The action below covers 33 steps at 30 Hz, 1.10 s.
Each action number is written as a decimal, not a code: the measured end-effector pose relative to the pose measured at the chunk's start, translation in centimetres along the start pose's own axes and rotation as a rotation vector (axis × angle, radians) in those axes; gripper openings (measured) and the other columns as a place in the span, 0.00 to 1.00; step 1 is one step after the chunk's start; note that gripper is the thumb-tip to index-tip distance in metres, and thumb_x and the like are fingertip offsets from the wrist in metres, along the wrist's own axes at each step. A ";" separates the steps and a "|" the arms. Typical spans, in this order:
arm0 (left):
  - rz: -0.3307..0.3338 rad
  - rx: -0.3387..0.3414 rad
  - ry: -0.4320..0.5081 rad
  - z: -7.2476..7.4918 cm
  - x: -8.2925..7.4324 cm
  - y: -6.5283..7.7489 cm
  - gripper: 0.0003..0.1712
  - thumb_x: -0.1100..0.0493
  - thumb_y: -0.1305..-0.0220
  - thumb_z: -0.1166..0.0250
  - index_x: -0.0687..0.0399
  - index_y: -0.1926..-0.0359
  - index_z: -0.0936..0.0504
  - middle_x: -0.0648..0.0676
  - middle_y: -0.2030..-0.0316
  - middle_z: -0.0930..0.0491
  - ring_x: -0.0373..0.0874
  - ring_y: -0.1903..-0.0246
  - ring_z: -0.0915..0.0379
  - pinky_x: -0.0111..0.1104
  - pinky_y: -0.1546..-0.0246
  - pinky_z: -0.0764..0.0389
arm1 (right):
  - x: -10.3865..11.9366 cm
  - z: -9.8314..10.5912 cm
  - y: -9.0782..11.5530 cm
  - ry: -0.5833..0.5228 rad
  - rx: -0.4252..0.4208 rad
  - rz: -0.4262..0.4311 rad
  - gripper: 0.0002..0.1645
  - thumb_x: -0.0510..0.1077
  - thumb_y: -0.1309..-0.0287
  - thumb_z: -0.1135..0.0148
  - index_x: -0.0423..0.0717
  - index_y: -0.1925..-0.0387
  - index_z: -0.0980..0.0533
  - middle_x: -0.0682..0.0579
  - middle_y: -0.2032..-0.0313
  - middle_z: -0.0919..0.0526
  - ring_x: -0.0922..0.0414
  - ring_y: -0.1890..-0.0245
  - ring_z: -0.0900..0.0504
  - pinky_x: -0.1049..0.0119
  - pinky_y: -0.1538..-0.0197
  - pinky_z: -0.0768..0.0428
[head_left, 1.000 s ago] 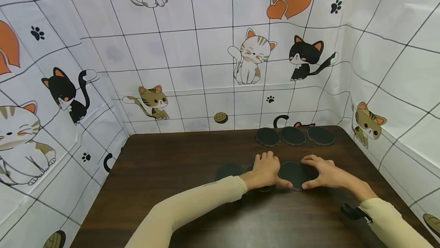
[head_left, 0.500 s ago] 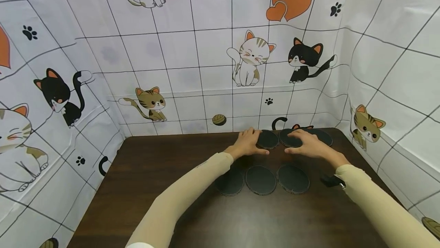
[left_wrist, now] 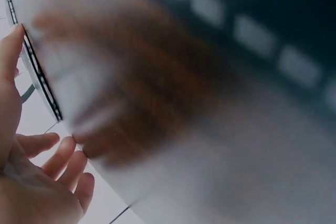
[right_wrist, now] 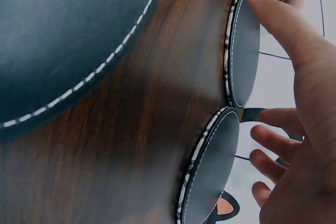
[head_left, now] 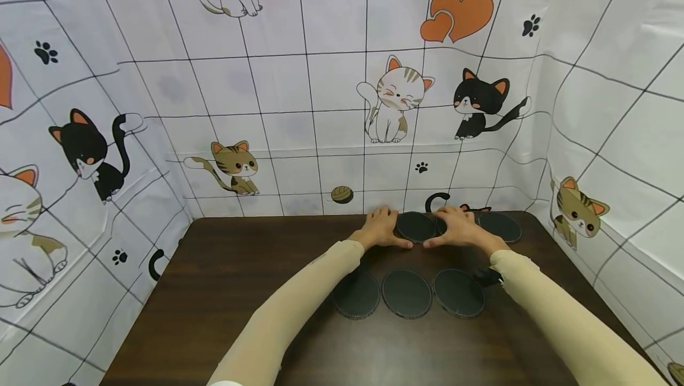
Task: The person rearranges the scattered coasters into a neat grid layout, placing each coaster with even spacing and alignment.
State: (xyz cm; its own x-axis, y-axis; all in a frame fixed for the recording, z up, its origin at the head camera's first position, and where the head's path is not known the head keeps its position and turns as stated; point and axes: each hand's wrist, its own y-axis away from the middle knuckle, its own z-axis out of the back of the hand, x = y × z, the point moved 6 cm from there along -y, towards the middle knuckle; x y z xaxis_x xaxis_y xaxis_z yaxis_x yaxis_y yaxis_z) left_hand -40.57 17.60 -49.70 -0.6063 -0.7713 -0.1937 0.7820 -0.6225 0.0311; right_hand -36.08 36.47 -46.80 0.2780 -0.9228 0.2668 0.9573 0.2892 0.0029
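Observation:
Both hands flank the left one of the back-row coasters (head_left: 415,227), a dark round piece with pale edge stitching. My left hand (head_left: 378,228) is at its left side, thumb in front, fingers toward the back. The left wrist view shows that thumb against the edge of a coaster (left_wrist: 42,77). From the other side my right hand (head_left: 458,225) reaches with thumb and fingers spread, partly covering the middle back coaster (head_left: 441,225). In the right wrist view the thumb overlaps the end of a coaster (right_wrist: 244,51); the other fingers are loosely bent.
In the front row lie three more coasters: left (head_left: 356,295), middle (head_left: 407,294) and right (head_left: 458,293). A third back coaster (head_left: 499,227) is right of my right hand. The dark wooden table (head_left: 240,279) meets a cat-print wall covering (head_left: 299,125) behind.
Both hands have moved from the right part of the front row to the back row. The right hand has shifted left, closer to the left hand. The front coasters now lie uncovered.

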 end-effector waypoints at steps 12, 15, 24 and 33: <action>-0.025 0.047 -0.053 0.4 0.3 -1.4 0.58 0.20 0.48 0.34 0.49 0.26 0.33 0.57 0.35 0.36 0.52 0.36 0.39 0.48 0.35 0.38 | -0.2 -0.4 -0.7 -0.005 0.026 -0.032 0.67 0.75 0.55 0.27 0.32 0.28 0.35 0.31 0.32 0.36 0.30 0.33 0.42 0.33 0.45 0.45; -0.039 0.071 -0.066 0.3 0.3 -1.6 0.58 0.19 0.48 0.35 0.48 0.25 0.34 0.56 0.36 0.36 0.51 0.37 0.39 0.48 0.34 0.39 | -0.3 -0.7 -0.8 -0.004 0.030 -0.036 0.67 0.75 0.55 0.27 0.33 0.28 0.35 0.31 0.32 0.37 0.30 0.33 0.42 0.32 0.45 0.45; -0.046 0.050 -0.095 0.4 0.7 -1.6 0.55 0.20 0.45 0.37 0.49 0.27 0.31 0.55 0.38 0.34 0.50 0.38 0.38 0.47 0.36 0.37 | 0.0 -1.8 -1.9 0.002 0.027 -0.054 0.68 0.75 0.55 0.27 0.33 0.27 0.36 0.28 0.31 0.39 0.29 0.33 0.43 0.29 0.43 0.45; -0.049 0.030 -0.090 -0.1 0.4 -1.7 0.55 0.19 0.45 0.38 0.47 0.26 0.32 0.55 0.38 0.35 0.50 0.38 0.39 0.48 0.36 0.38 | -0.6 -2.1 -1.8 0.008 0.035 -0.085 0.67 0.76 0.56 0.27 0.34 0.28 0.34 0.30 0.32 0.38 0.31 0.34 0.42 0.32 0.46 0.44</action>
State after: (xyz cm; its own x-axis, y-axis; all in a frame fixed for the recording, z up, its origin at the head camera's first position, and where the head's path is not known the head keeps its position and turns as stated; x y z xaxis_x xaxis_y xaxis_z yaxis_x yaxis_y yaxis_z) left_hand -42.10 18.38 -49.95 -0.6551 -0.7479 -0.1072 0.7473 -0.6623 0.0538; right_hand -37.81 35.95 -48.97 0.1967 -0.9463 0.2566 0.9741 0.2184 0.0587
